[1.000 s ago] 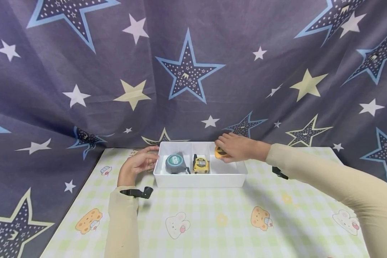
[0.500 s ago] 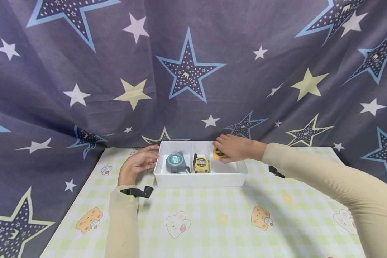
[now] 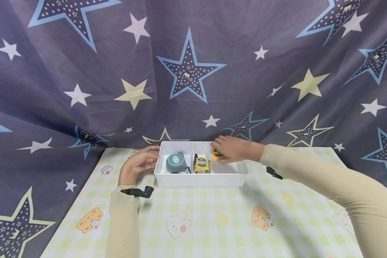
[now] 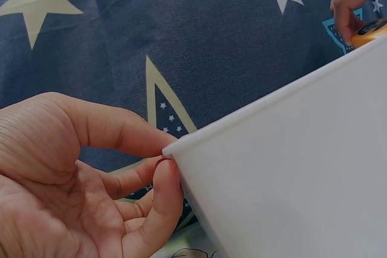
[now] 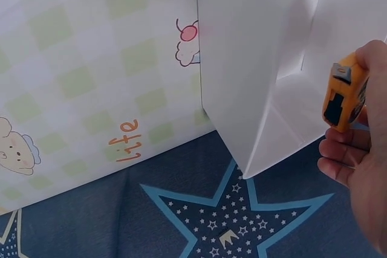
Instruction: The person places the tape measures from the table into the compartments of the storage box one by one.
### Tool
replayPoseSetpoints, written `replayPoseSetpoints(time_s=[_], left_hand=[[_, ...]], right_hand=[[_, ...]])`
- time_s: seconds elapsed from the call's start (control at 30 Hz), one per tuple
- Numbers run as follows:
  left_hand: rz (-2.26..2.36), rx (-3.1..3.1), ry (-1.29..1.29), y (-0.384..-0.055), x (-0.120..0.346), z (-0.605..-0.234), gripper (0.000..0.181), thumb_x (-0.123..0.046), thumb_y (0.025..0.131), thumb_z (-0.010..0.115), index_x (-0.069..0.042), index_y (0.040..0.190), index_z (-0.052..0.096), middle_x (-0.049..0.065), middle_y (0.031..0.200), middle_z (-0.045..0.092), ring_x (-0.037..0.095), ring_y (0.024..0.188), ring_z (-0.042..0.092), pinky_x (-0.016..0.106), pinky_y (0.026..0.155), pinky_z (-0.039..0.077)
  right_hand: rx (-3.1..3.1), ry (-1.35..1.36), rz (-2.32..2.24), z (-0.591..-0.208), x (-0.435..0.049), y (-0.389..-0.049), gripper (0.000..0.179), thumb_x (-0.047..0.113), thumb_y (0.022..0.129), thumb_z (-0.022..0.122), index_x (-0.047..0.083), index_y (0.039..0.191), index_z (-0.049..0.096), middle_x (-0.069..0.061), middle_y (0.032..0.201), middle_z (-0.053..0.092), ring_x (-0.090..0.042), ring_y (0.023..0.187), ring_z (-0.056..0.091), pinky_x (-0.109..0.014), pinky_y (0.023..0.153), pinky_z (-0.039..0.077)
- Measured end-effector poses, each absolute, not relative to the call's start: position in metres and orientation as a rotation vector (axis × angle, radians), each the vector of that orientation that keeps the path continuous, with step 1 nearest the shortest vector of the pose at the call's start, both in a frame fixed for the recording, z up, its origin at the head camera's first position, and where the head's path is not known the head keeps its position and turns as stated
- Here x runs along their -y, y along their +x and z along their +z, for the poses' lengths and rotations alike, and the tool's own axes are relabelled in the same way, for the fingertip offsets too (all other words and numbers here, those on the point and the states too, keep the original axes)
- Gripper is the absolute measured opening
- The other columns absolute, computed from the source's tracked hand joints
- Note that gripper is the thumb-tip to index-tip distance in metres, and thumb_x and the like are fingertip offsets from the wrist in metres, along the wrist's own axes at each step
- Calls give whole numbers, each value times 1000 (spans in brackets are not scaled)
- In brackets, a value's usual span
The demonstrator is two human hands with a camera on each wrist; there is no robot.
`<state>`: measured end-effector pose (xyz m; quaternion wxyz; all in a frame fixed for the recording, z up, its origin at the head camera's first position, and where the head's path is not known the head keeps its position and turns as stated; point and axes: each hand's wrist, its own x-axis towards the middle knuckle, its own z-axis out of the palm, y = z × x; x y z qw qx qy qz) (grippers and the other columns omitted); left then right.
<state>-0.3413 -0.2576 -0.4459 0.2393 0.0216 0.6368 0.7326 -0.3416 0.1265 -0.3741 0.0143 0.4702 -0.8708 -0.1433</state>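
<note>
A white divided box (image 3: 200, 181) stands on the table near the curtain. My right hand (image 3: 232, 147) is over its right compartment, holding an orange-yellow tape measure (image 5: 344, 95) between thumb and fingers, at about rim height. The palm hides part of that tape measure in the head view. In the left compartment lies a grey tape measure (image 3: 176, 163) with a teal label. A smaller yellow tape measure (image 3: 201, 164) with a black strap lies in the middle one. My left hand (image 3: 142, 160) rests against the box's left side, fingers loosely bent and fingertips at the wall.
A green-and-white checked cloth (image 3: 213, 229) with cartoon animals covers the table. Behind the box hangs a dark curtain (image 3: 245, 71) printed with stars, close to its back wall. Thin dividers part the box into compartments.
My right hand has shifted slightly left with the orange-yellow tape measure, toward the divider of the right compartment. The left hand and the box have stayed in place.
</note>
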Motion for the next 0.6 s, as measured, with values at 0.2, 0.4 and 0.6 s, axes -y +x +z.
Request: replayPoseSetpoints(time_s=[0.2,0.4,0.6], left_hand=[[2006,-1742,53,-341,258,-446,60,5,99,49,-4,153,23,-1,98,70,9,89,70,27,82,58],[2014,-1737,46,-341,258,-446,58,5,98,51,-5,150,27,-1,98,70,9,88,70,27,82,58],[2019,-1743,34,-341,258,-446,53,5,98,51,-8,146,32,-2,95,70,8,85,70,25,78,58]], right_hand=[[2727,1449,-468,-377,-124,-344,49,42,99,61,5,128,49,-9,107,56,-26,96,52,-44,89,49],[2744,1445,-474,-380,-123,-344,49,42,99,61,5,128,48,-9,110,57,-25,98,53,-44,91,50],[2766,1432,-506,-381,-122,-345,50,43,99,60,6,130,48,-9,112,57,-25,101,53,-43,93,51]])
